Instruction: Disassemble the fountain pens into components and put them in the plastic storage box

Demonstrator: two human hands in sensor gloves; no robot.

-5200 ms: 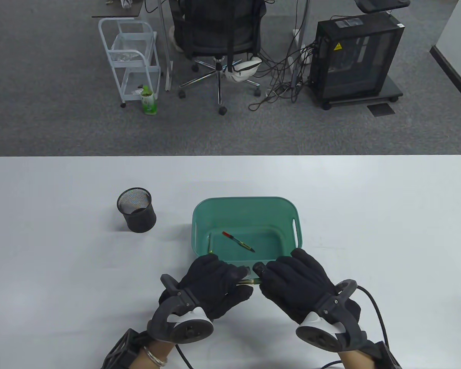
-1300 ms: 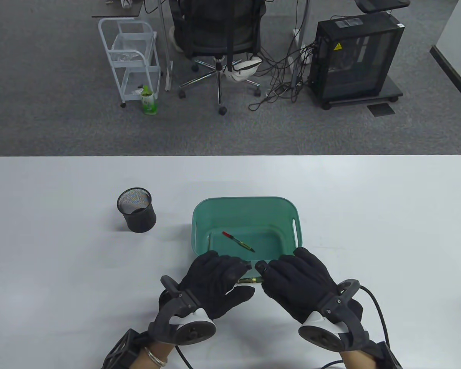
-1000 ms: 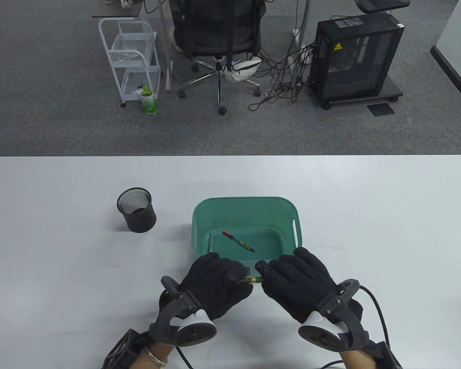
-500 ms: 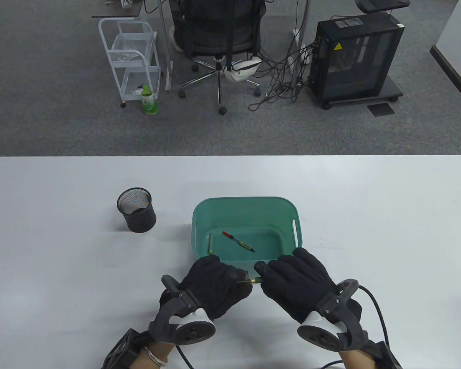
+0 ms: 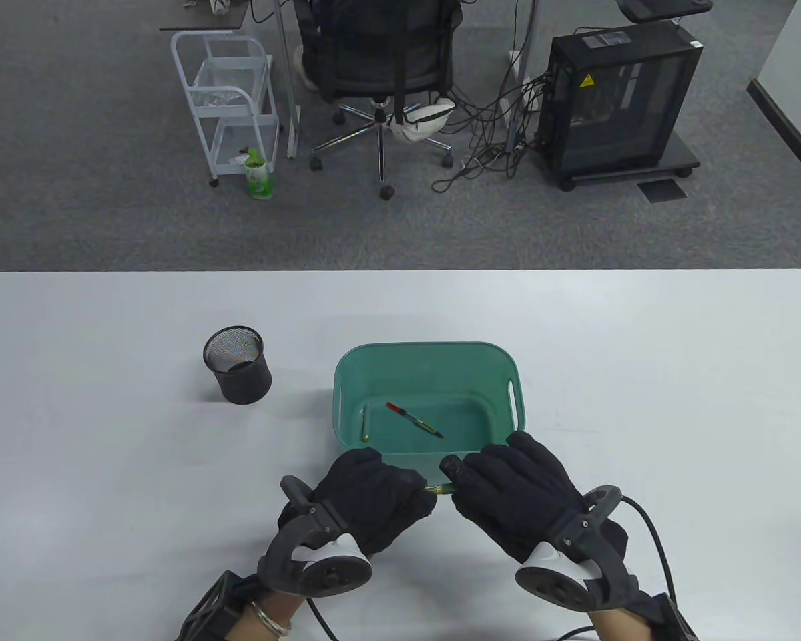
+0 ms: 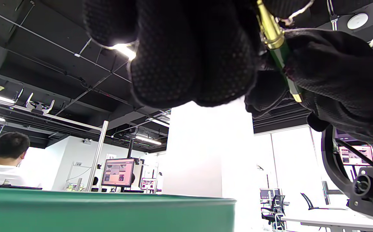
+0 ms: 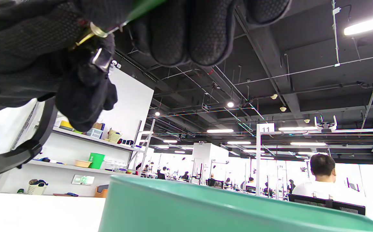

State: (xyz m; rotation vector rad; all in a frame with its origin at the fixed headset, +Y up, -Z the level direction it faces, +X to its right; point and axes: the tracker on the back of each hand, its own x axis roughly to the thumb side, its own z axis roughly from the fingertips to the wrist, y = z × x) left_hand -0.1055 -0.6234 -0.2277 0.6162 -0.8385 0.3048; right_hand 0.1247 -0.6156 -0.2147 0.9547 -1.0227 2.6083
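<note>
A green fountain pen [image 5: 440,489] with gold bands is held level just above the table, in front of the green plastic box [image 5: 428,352]. My left hand [image 5: 410,486] grips its left end and my right hand [image 5: 459,475] grips its right end; only a short stretch shows between the gloves. The left wrist view shows the pen's gold band [image 6: 271,31] and green barrel running into the right hand's fingers [image 6: 331,71]. In the right wrist view the green barrel [image 7: 140,8] sits under my fingers [image 7: 186,32]. A pen part with a red end [image 5: 413,420] and a thin piece [image 5: 365,423] lie in the box.
A black mesh pen cup [image 5: 237,364] stands left of the box. The box's near wall [image 6: 109,211] rises right in front of both hands. An office chair [image 5: 377,60], a white cart [image 5: 230,107] and a computer case [image 5: 617,100] stand beyond the table.
My left hand's fingers and thumb have curled further over the pen, so less of the barrel shows between the gloves. Both hands stay in place before the box.
</note>
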